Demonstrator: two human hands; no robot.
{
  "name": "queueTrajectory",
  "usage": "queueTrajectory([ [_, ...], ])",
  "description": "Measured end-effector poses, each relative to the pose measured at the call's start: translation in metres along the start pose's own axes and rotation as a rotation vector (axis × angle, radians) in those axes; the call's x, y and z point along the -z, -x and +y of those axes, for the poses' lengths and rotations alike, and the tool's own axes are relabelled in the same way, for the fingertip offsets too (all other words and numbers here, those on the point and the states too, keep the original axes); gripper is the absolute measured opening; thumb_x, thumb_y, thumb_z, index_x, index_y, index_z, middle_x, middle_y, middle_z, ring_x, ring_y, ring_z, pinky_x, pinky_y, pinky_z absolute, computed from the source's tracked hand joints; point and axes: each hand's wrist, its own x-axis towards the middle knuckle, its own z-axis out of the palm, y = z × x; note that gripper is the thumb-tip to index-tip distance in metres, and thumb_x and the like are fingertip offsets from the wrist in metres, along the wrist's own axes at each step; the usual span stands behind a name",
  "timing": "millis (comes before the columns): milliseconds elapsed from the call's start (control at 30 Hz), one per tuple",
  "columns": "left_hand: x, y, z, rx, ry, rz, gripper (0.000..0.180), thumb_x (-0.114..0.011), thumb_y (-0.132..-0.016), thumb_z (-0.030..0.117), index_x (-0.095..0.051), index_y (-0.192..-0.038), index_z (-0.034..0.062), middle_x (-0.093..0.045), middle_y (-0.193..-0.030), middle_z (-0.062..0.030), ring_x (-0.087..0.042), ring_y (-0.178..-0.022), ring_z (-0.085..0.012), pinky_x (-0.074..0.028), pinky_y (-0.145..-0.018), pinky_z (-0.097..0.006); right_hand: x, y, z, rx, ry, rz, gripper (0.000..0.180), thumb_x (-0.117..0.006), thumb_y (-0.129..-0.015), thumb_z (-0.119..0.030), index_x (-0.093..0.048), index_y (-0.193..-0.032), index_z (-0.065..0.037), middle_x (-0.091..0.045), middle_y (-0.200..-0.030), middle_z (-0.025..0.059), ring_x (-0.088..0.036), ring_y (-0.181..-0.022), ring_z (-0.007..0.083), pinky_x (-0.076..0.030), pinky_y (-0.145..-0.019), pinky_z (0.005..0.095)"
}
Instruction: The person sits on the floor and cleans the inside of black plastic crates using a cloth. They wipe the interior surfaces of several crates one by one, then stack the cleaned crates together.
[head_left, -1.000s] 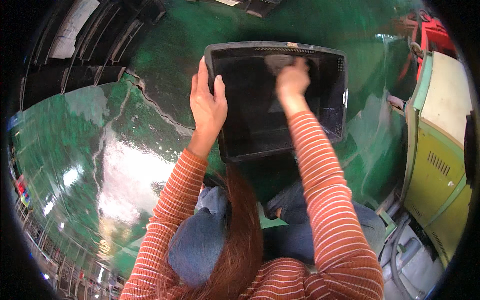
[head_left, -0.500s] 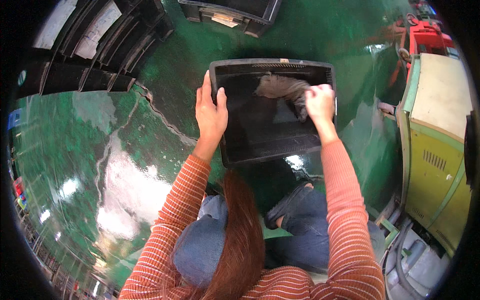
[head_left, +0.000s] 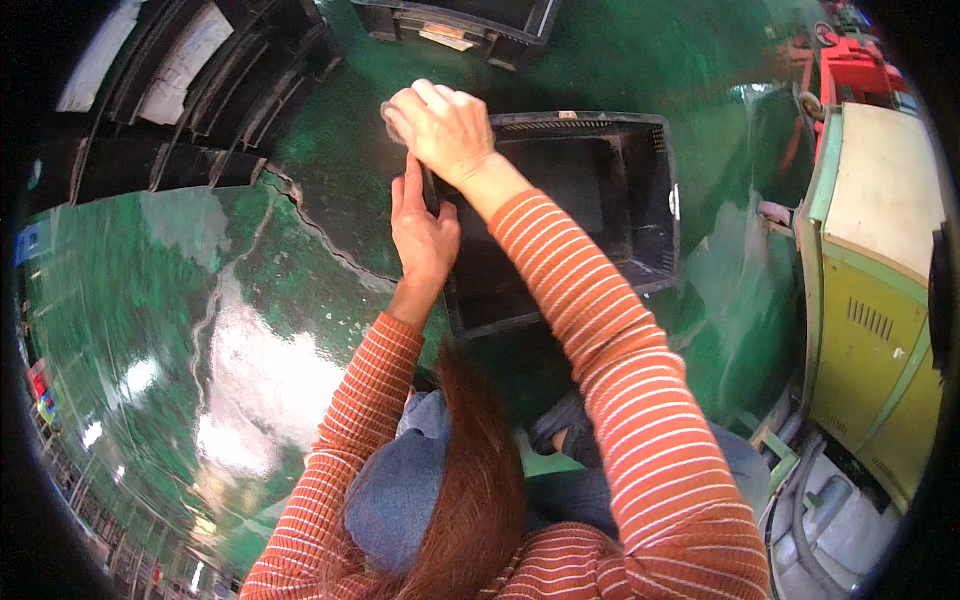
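A black plastic crate (head_left: 590,190) sits on the floor in front of me, its open top toward me. My left hand (head_left: 424,235) grips the crate's left side, fingers along the outside and thumb over the rim. My right hand (head_left: 440,125) reaches across to the far left corner of the crate, closed round a grey rag (head_left: 389,120). Only a small edge of the rag shows beside my fingers; the rest is hidden in my hand. The right hand covers that corner of the rim. Inside, the crate's dark base is visible.
Stacked black crates (head_left: 215,165) with paper labels stand at the far left. Another black crate (head_left: 470,25) lies beyond mine. A yellow-green machine cabinet (head_left: 870,300) and red equipment (head_left: 850,75) stand at the right. The green floor (head_left: 130,270) is cracked and shiny.
My right hand has moved with the rag from inside the crate's right side, leftward to its far left corner. My left hand stays on the left side, and the crate has tilted slightly.
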Motion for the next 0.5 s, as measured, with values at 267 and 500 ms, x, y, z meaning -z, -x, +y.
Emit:
queueTrajectory([
  [267,0.003,0.001,0.018,0.082,0.123,-0.057,0.072,-0.054,-0.066,-0.005,-0.039,-0.135,0.0109,-0.052,-0.097,-0.0142,-0.055,-0.087,-0.0311,-0.046,-0.079,-0.037,0.144,0.095,0.185,-0.277,0.547,-0.04,0.017,-0.053,-0.087,-0.031,-0.063,-0.086,-0.018,-0.063,-0.079,0.0018,-0.062,-0.064,0.0225,-0.05,-0.053,0.0345],
  [500,0.0,-0.001,0.015,0.032,0.041,-0.054,0.072,-0.053,-0.065,-0.005,-0.039,-0.134,0.0101,-0.052,-0.097,-0.0153,-0.055,-0.088,-0.0315,-0.045,-0.079,-0.035,0.054,0.055,0.072,-0.329,0.342,0.142,0.017,-0.054,-0.084,-0.029,-0.063,-0.081,-0.015,-0.062,-0.076,0.0072,-0.061,-0.059,0.0262,-0.05,-0.05,0.0371],
])
